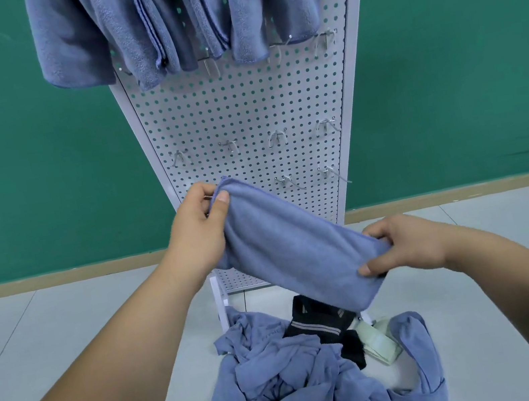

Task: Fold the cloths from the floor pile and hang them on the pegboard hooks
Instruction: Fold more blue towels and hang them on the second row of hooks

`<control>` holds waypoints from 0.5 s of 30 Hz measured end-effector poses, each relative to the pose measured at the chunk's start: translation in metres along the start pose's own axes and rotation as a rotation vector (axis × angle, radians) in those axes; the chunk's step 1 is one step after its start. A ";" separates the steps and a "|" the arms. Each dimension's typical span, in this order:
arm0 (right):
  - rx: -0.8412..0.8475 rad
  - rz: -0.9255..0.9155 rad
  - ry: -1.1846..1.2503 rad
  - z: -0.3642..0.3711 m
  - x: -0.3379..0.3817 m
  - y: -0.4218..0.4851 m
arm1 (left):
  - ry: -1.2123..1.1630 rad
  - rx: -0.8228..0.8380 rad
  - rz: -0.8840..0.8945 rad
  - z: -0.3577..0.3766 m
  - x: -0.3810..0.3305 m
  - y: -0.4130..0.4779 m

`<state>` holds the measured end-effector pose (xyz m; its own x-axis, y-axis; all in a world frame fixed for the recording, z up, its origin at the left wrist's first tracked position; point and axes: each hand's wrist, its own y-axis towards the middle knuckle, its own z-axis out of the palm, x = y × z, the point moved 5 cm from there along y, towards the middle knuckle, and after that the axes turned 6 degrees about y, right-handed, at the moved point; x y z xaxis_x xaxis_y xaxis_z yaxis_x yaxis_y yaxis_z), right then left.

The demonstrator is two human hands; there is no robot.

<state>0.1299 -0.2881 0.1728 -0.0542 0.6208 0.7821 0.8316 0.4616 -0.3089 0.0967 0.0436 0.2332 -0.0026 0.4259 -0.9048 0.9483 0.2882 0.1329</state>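
Note:
I hold a folded blue cloth (pixel 294 248) stretched slantwise in front of the white pegboard (pixel 241 116). My left hand (pixel 199 227) pinches its upper left end between thumb and fingers. My right hand (pixel 401 245) grips its lower right end. Below on the floor lies the pile of crumpled blue cloths (pixel 305 380). Several blue cloths (pixel 154 22) hang from the top row of hooks. Bare metal hooks (pixel 229 146) stick out in rows lower on the board.
A black cloth with grey stripes (pixel 320 324) and a pale green item (pixel 381 342) lie in the pile. The pegboard stands on a white foot (pixel 220 300) against a green wall (pixel 15 138). Pale floor tiles (pixel 65 323) spread to both sides.

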 end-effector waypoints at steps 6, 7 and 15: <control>-0.264 -0.074 0.608 -0.029 0.005 -0.007 | -0.074 -0.056 -0.143 -0.004 0.015 0.002; -0.316 -0.081 0.651 -0.031 0.007 -0.007 | -0.097 -0.058 -0.156 -0.005 0.016 0.002; -0.736 -0.120 0.594 -0.042 0.013 -0.016 | -0.163 -0.193 -0.308 0.000 0.026 0.000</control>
<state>0.1388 -0.3138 0.2108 -0.0409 0.0787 0.9961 0.9890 -0.1389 0.0516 0.0970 0.0543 0.2098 -0.2120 0.1571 -0.9646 0.8339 0.5437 -0.0947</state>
